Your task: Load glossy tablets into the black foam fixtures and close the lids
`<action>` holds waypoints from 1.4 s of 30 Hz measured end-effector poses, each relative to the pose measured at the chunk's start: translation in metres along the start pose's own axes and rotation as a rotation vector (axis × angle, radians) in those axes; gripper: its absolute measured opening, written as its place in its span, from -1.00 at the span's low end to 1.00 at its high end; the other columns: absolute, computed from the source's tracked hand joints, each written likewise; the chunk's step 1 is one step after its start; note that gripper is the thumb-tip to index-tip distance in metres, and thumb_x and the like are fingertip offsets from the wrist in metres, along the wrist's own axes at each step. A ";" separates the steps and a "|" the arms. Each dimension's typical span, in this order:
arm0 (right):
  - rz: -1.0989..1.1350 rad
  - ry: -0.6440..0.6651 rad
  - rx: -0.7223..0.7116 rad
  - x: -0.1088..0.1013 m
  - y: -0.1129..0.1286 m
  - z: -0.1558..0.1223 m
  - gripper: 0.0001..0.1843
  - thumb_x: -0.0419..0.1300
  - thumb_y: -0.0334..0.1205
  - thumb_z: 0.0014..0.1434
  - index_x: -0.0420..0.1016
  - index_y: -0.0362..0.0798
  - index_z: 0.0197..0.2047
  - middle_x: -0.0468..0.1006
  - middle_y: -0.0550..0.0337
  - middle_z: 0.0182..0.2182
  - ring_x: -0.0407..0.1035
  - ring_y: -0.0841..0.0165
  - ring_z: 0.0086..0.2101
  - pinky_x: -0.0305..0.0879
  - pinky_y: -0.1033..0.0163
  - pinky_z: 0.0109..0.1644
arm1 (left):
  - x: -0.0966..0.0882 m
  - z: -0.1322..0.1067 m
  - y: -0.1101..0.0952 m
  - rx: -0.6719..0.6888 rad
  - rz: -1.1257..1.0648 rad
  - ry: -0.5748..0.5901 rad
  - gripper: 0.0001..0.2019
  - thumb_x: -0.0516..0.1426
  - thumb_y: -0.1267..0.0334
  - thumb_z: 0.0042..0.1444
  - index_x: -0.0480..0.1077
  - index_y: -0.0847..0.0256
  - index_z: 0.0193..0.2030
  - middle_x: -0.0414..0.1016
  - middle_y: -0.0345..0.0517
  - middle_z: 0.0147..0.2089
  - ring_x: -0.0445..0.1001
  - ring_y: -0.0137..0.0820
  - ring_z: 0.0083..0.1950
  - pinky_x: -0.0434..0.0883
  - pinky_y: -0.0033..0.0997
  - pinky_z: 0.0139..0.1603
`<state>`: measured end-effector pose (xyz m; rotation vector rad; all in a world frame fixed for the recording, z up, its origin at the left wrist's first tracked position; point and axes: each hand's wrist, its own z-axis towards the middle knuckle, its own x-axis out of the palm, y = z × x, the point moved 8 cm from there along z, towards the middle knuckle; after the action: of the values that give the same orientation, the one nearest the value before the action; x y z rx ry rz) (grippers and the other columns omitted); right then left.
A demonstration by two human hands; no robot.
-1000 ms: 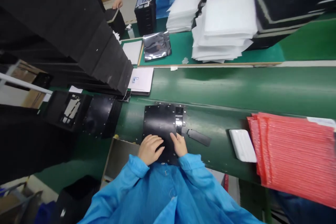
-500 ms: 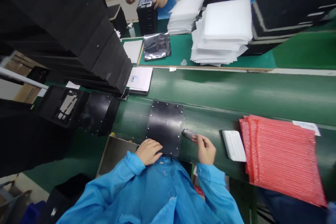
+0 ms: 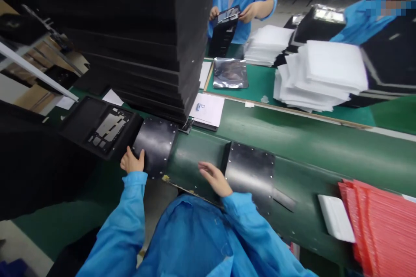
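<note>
Black plastic panel (image 3: 250, 173) lies flat on the green belt (image 3: 195, 156), at about 1 o'clock from my chest, its edges dotted with small studs. It looks thin, light and fairly stiff, with a glossy face that I'd expect to slide easily, so I judge it best taken by its 2 long edges, clear of the studs. My right hand (image 3: 214, 178) is open, its fingers (image 3: 208, 168) spread and just short of the panel's left edge, holding nothing. My left hand (image 3: 132, 161) is out at 10 o'clock, fingers up against the lower rim of a second black panel (image 3: 155, 147), beside the black moulded tray (image 3: 100, 127); I cannot tell whether it grips or only touches. A narrow dark strip (image 3: 284, 200) lies at the first panel's 4 o'clock, touching its edge. Half a second ago my right hand pinched that strip and my left rested on the panel; now both have left them, and my view has swung toward 10 o'clock.
</note>
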<state>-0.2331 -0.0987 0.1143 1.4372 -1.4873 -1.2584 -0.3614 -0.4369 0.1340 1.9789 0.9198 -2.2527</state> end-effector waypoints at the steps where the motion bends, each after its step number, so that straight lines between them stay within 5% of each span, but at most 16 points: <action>1: 0.023 0.050 0.027 0.026 -0.003 0.017 -0.44 0.25 0.15 -0.04 0.48 0.00 -0.04 0.56 0.03 -0.05 0.47 0.21 -0.11 0.38 0.07 0.03 | 0.004 -0.005 0.008 0.020 -0.048 0.044 -0.35 0.13 0.06 0.08 0.17 0.33 0.27 0.35 0.29 0.15 0.25 0.06 0.22 0.16 0.16 0.21; 3: 0.047 0.092 0.102 0.067 -0.011 0.049 -0.39 0.30 0.10 -0.08 0.44 -0.03 0.01 0.50 -0.01 0.03 0.45 0.21 -0.07 0.35 0.06 0.07 | 0.011 -0.006 0.018 0.050 -0.209 0.146 -0.40 0.13 0.08 0.08 0.22 0.27 0.24 0.42 0.18 0.06 0.36 -0.06 0.12 0.27 0.00 0.16; 6: 0.046 0.134 0.177 0.107 -0.017 0.084 -0.50 0.29 0.07 -0.07 0.49 -0.05 -0.12 0.58 0.01 -0.11 0.47 0.21 -0.12 0.37 0.06 0.03 | 0.022 0.007 0.024 -0.019 -0.484 0.311 -0.50 0.15 0.11 0.07 0.32 0.24 0.15 0.46 0.11 0.01 0.48 -0.21 -0.04 0.40 -0.22 0.04; 10: 0.056 0.135 0.157 0.110 -0.012 0.081 -0.61 0.31 0.08 -0.09 0.49 -0.06 -0.32 0.60 0.15 -0.40 0.50 0.25 -0.30 0.43 0.09 -0.09 | 0.038 0.011 0.018 -0.140 -0.639 0.439 -0.58 0.17 0.09 0.06 0.40 0.24 0.04 0.43 0.15 0.08 0.43 -0.17 0.10 0.36 -0.23 0.11; 12: 0.043 0.076 0.124 0.083 -0.011 0.057 -0.58 0.32 0.10 -0.12 0.49 -0.06 -0.31 0.61 0.16 -0.37 0.50 0.25 -0.27 0.41 0.10 -0.05 | 0.046 -0.005 0.005 -0.127 -0.710 0.507 -0.57 0.16 0.04 0.06 0.41 0.21 0.03 0.41 0.11 0.11 0.37 -0.15 0.17 0.34 -0.22 0.13; 15: 0.018 -0.086 0.090 0.016 -0.019 0.003 -0.48 0.32 0.17 -0.13 0.51 -0.03 -0.21 0.61 0.10 -0.22 0.48 0.18 -0.14 0.36 0.06 0.05 | 0.066 -0.055 -0.027 -0.122 -0.894 0.714 -0.55 0.10 -0.04 0.08 0.40 0.12 0.05 0.43 0.03 0.12 0.42 -0.22 0.11 0.40 -0.26 0.02; 19: 0.085 -0.269 0.134 -0.078 -0.046 -0.069 -0.39 0.28 0.28 -0.14 0.54 -0.02 -0.17 0.63 0.04 -0.25 0.50 0.12 -0.17 0.37 -0.03 0.04 | 0.099 -0.143 -0.097 -0.156 -1.034 1.027 -0.56 0.13 -0.04 0.02 0.42 0.11 0.00 0.50 0.00 0.02 0.50 -0.33 -0.07 0.41 -0.30 -0.07; 22: 0.141 -0.387 0.170 -0.130 -0.068 -0.106 -0.35 0.29 0.31 -0.18 0.54 -0.04 -0.18 0.63 0.01 -0.27 0.51 0.10 -0.22 0.41 -0.04 -0.02 | 0.123 -0.194 -0.152 -0.136 -1.031 1.148 -0.53 0.13 -0.09 -0.02 0.44 0.15 -0.05 0.53 0.01 -0.08 0.52 -0.32 -0.11 0.41 -0.27 -0.06; 27: -0.012 -0.572 0.081 -0.202 -0.079 -0.148 -0.31 0.23 0.28 -0.08 0.47 -0.02 0.00 0.52 -0.03 0.01 0.39 0.07 0.02 0.31 -0.05 0.10 | 0.138 -0.233 -0.207 0.005 -0.890 1.143 -0.46 0.14 -0.15 -0.08 0.43 0.18 -0.05 0.51 0.04 -0.06 0.50 -0.28 -0.05 0.39 -0.23 0.00; 31: -0.297 -0.661 -0.012 -0.262 -0.083 -0.159 -0.28 0.11 0.19 0.10 0.26 -0.05 0.22 0.35 -0.08 0.17 0.23 0.10 0.15 0.19 -0.06 0.19 | 0.111 -0.247 -0.239 0.411 -0.650 0.841 -0.57 0.17 0.00 -0.04 0.44 0.21 -0.07 0.46 0.06 0.00 0.42 -0.22 0.07 0.32 -0.16 0.14; 33: -0.485 -0.621 -0.016 -0.281 -0.097 -0.150 -0.26 0.12 0.18 0.10 0.24 -0.10 0.23 0.32 -0.15 0.18 0.17 0.03 0.19 0.13 -0.13 0.20 | 0.094 -0.275 -0.257 0.683 -0.512 0.744 -0.62 0.14 0.10 0.02 0.43 0.20 -0.04 0.43 0.05 0.06 0.38 -0.23 0.13 0.26 -0.16 0.22; 36: -0.739 -0.505 -0.002 -0.286 -0.126 -0.130 -0.38 0.10 0.11 0.12 0.33 -0.13 0.14 0.29 -0.22 0.19 0.07 -0.09 0.21 0.03 -0.24 0.19 | 0.090 -0.334 -0.272 0.972 -0.274 0.783 -0.61 0.10 0.15 0.09 0.38 0.17 0.07 0.37 0.05 0.17 0.30 -0.22 0.22 0.20 -0.11 0.29; 39: -0.817 -0.480 -0.004 -0.284 -0.138 -0.122 -0.48 0.02 0.00 0.19 0.34 -0.18 0.09 0.40 -0.26 0.06 0.24 -0.04 0.08 0.15 -0.12 0.09 | 0.103 -0.375 -0.272 1.059 0.005 0.780 -0.47 0.14 0.09 0.08 0.28 0.16 0.20 0.17 0.13 0.33 0.07 -0.05 0.37 0.05 0.14 0.33; 42: -0.910 -0.391 -0.031 -0.270 -0.117 -0.117 -0.50 0.06 -0.04 0.16 0.31 -0.15 0.10 0.48 -0.16 -0.12 0.35 0.06 -0.14 0.23 0.04 -0.07 | 0.116 -0.395 -0.268 1.082 0.192 0.748 -0.25 0.20 -0.02 0.00 0.14 0.21 0.31 -0.08 0.26 0.42 -0.19 0.11 0.43 -0.14 0.34 0.30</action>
<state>-0.0515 0.1571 0.0722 2.0226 -1.0129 -2.1842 -0.1275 -0.0053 0.1284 3.1913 -0.7633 -2.0370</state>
